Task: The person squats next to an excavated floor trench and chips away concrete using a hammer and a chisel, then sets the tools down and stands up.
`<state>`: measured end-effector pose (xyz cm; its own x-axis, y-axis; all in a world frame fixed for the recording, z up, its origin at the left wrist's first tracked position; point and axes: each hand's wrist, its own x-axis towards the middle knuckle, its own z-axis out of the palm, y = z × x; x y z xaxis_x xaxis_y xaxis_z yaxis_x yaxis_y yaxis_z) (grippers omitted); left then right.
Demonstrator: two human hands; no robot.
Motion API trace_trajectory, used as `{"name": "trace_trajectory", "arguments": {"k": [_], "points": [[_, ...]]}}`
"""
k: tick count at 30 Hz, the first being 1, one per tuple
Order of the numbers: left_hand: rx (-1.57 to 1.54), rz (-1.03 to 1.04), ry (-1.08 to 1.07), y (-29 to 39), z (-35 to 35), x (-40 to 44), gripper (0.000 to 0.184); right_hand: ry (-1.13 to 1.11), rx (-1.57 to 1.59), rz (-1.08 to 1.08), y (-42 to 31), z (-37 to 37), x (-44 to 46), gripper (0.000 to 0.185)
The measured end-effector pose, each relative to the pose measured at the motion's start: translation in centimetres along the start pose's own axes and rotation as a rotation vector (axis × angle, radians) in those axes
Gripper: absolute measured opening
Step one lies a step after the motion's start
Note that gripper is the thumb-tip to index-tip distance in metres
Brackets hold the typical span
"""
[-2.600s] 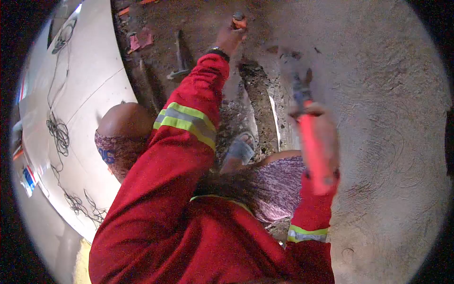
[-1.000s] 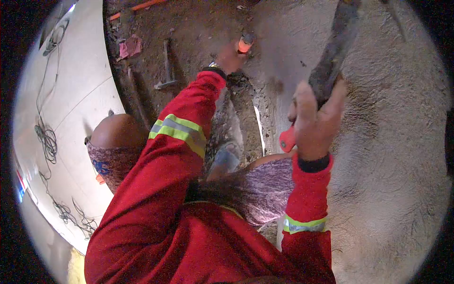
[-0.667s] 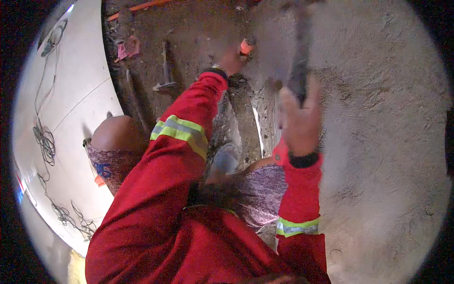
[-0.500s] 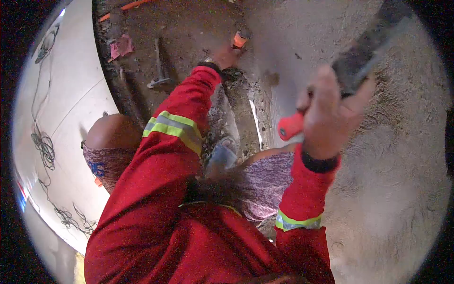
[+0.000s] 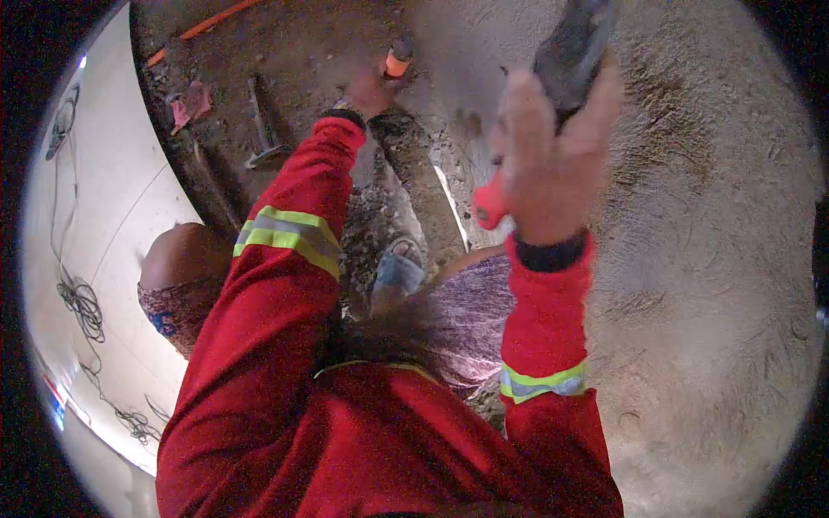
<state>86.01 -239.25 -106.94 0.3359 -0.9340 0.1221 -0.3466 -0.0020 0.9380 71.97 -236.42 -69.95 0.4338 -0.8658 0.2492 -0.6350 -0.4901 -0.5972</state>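
Note:
My right hand (image 5: 557, 155), raised in front of the rough plastered surface (image 5: 691, 285), is closed around a trowel (image 5: 574, 56). The trowel's dark blade points away from me, blurred by motion. Its red handle end sticks out on the left side of the palm. My left hand (image 5: 371, 93) reaches forward low over the dirt and is closed on an orange-and-black handle (image 5: 397, 62). What that handle belongs to is hidden or too dark to make out. Both sleeves are red with reflective bands.
A hammer (image 5: 262, 121) lies on the dirt left of my left hand, near a pink scrap (image 5: 191, 105) and a stick (image 5: 216, 186). An orange strip (image 5: 216, 19) lies farther off. A white curved panel (image 5: 121, 198) with tangled cable (image 5: 82, 311) borders the left. My foot (image 5: 401, 263) rests on rubble.
The trowel in my right hand has swung left and a little upward. My left hand and its orange handle have shifted slightly left in view. The whole view has turned somewhat too.

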Motion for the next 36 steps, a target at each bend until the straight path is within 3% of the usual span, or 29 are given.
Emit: {"name": "trace_trajectory", "arguments": {"k": [3, 4, 7, 8, 12, 16, 18, 19, 24, 26, 29, 33, 35, 36], "points": [[0.074, -0.139, -0.083, 6.0, -3.6, -0.7, 0.053, -0.189, -0.171, 0.116, 5.1, 5.2, -4.3, 0.063], [-0.013, -0.222, -0.086, 7.0, -3.8, -1.1, 0.051, -0.472, -0.147, 0.412, 6.3, 5.9, -5.5, 0.063], [-0.139, -0.341, -0.098, 7.6, -4.2, -1.3, 0.046, -0.340, 0.004, 0.290, 4.8, 4.3, -5.4, 0.062], [-0.106, -0.302, -0.122, 7.4, -4.0, -1.7, 0.044, -0.281, -0.078, 0.271, 3.9, 3.5, -5.1, 0.062], [-0.083, -0.180, -0.093, 3.0, -2.0, -0.5, 0.042, -0.037, 0.164, 0.081, 0.3, 0.8, -2.9, 0.062], [0.117, -0.171, -0.099, 2.7, -2.2, 0.3, 0.045, 0.077, -0.071, -0.150, 3.0, 4.0, -4.1, 0.064], [0.064, -0.233, -0.112, 3.7, -2.5, 0.2, 0.046, -0.289, -0.160, 0.199, 3.7, 4.8, -4.5, 0.064], [0.062, -0.247, -0.114, 4.3, -2.5, -0.2, 0.043, -0.656, -0.121, 0.599, 3.5, 4.6, -4.4, 0.064], [0.187, -0.044, -0.081, 6.1, -1.9, -4.9, 0.031, -0.243, 0.000, 0.217, 3.9, 2.5, -6.5, 0.063], [-0.294, -0.250, -0.105, 2.3, -1.2, -4.7, 0.025, -0.065, -0.043, -0.036, 4.8, 1.8, -5.6, 0.061], [-0.648, -0.425, -0.042, -0.8, -2.9, -1.0, 0.021, -0.070, 0.061, 0.057, 3.9, -0.5, -4.7, 0.059], [-0.541, -0.378, 0.251, 7.8, -6.5, 0.4, 0.024, -0.104, 0.227, 0.281, 4.5, -0.1, -5.4, 0.053], [-0.752, -0.616, 0.173, 1.6, -4.8, 0.5, 0.031, -0.146, 0.423, 0.467, 2.7, -0.1, -5.2, 0.052], [-0.592, -0.609, 0.094, 4.5, -6.2, -0.4, 0.033, -0.188, 0.552, 0.576, 1.6, 0.0, -4.9, 0.053]]}}
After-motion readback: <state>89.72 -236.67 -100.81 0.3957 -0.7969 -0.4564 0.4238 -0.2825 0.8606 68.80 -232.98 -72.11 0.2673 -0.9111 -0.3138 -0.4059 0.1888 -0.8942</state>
